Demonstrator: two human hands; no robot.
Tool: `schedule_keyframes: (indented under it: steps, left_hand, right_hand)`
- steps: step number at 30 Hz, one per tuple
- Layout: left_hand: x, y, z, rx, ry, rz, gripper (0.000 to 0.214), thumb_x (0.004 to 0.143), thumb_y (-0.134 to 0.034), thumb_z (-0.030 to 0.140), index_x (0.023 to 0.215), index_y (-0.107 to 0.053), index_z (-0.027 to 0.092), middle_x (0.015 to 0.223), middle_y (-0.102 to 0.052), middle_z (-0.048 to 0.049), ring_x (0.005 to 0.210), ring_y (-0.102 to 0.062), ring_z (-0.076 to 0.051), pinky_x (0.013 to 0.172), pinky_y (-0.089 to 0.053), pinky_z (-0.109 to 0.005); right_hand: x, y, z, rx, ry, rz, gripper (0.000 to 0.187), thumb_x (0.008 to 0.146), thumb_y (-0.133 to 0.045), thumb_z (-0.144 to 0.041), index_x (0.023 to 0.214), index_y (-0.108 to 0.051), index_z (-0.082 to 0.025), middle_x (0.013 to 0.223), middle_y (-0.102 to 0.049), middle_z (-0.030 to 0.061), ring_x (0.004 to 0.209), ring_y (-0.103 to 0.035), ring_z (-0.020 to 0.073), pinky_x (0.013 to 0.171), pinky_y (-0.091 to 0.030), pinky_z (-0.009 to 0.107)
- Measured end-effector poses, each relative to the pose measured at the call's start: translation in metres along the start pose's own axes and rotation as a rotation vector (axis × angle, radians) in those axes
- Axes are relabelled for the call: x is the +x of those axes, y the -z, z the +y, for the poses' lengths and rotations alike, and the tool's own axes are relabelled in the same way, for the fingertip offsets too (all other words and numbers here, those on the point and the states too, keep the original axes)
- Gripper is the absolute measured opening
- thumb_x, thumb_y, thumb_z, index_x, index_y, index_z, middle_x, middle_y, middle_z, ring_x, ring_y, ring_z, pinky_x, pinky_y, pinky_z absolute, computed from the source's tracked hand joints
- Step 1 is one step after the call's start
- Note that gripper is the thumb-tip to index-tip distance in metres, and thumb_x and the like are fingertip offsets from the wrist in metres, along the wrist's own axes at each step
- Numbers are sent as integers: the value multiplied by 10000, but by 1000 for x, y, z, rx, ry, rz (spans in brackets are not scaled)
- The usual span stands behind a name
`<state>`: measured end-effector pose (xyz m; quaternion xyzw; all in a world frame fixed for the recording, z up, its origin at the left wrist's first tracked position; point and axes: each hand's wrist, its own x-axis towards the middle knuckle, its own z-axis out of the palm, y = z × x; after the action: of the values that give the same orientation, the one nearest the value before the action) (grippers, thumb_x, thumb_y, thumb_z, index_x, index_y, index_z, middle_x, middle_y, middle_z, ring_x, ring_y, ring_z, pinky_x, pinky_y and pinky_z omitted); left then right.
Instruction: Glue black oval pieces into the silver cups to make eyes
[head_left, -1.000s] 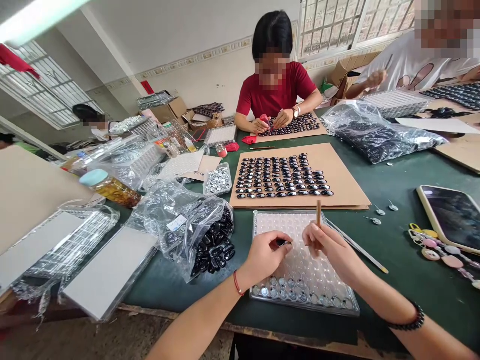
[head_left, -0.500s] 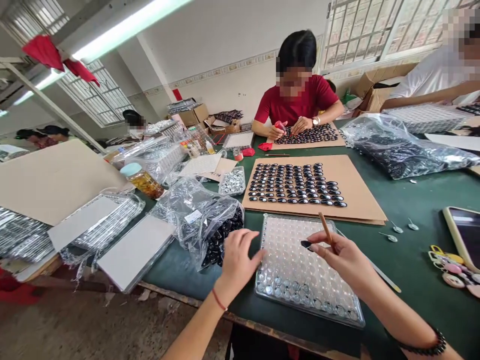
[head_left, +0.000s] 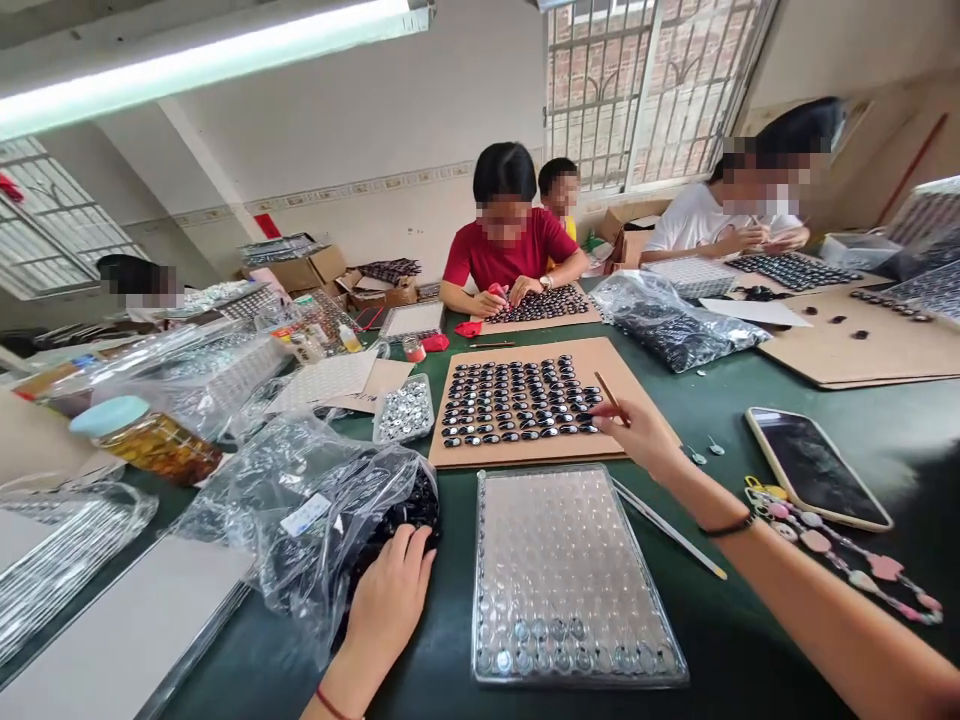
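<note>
Left grip (head_left: 391,590) half-curled, touching pieces (head_left: 411,508); right (head_left: 639,432) pinches stick (head_left: 609,390).

The left hand (head_left: 390,588) partly hides the black pieces (head_left: 411,506) in the plastic bag (head_left: 259,510).

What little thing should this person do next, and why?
Probably the left hand should pick a small glossy black piece from the crumpled clear plastic bag: it rests at the bag's mouth, and on the flat brown cardboard sheet, the upper rows of black ovals stop short of the lower ones.
</note>
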<state>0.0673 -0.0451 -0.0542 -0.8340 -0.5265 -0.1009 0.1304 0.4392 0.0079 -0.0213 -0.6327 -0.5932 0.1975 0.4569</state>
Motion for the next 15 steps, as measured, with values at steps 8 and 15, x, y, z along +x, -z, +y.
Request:
schedule_keyframes:
  steps: [8,15]
  left_hand:
    - [-10,-13,-10,16,-51,148,289,884,-329,284,951,-596,196,938,-639,-50,777,-633,-161,605,-494,-222]
    - [-9,-12,-6,-139,-29,93,269,875,-363,318,881,-608,208,845,-631,-19,634,-615,-131,542,-455,-222]
  right_hand:
    - [104,-6,60,-252,-85,66,76,738,-557,-143,780,-620,-138,761,-603,44,699,-530,172,564,-338,212]
    - [119,-10,84,-355,-103,-52,99,772,-556,-170,752,-647,-136,727,-606,41,628,-523,160,531,-330,215]
